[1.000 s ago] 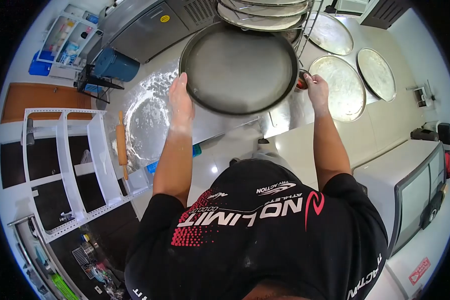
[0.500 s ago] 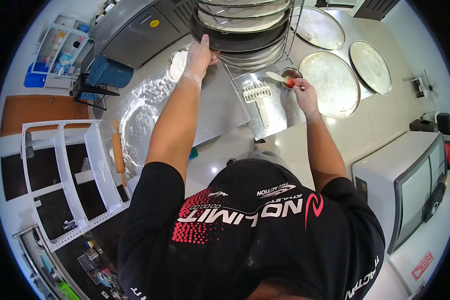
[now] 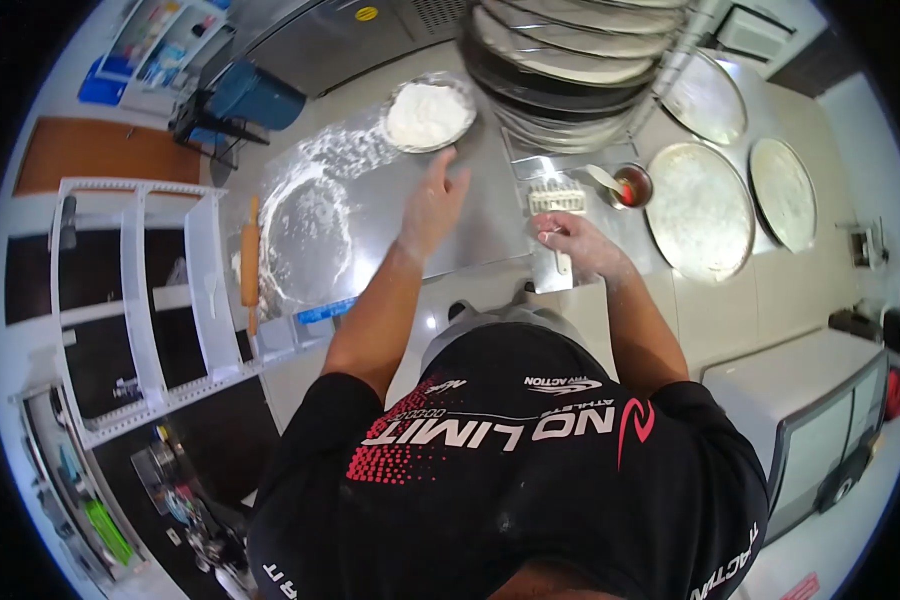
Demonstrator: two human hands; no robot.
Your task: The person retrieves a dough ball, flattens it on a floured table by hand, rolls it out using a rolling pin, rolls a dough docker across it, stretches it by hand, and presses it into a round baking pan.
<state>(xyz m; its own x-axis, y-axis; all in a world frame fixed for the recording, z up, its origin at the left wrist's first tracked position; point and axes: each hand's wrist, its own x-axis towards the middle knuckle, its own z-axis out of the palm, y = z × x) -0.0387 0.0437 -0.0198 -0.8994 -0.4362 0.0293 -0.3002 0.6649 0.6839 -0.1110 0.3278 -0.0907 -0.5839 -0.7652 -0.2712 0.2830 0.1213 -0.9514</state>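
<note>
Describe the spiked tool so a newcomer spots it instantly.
Find the tall stack of round pans. On the person's side of it, by the right hand, is the pale tool. Short spikes and a straight handle distinguish it from the round bowl nearby.

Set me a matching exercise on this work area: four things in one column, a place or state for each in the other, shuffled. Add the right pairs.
Column one
1. Rolling pin
2. Heap of white powder
3. Left hand
4. Small round cup

Column two
A. Holding nothing, thumb spread from the fingers
B. Near the far edge of the steel table
C. With a pale-tipped utensil resting in it
D. At the table's end, by the white shelf frame

Right pairs: 1-D, 2-B, 3-A, 4-C
</note>
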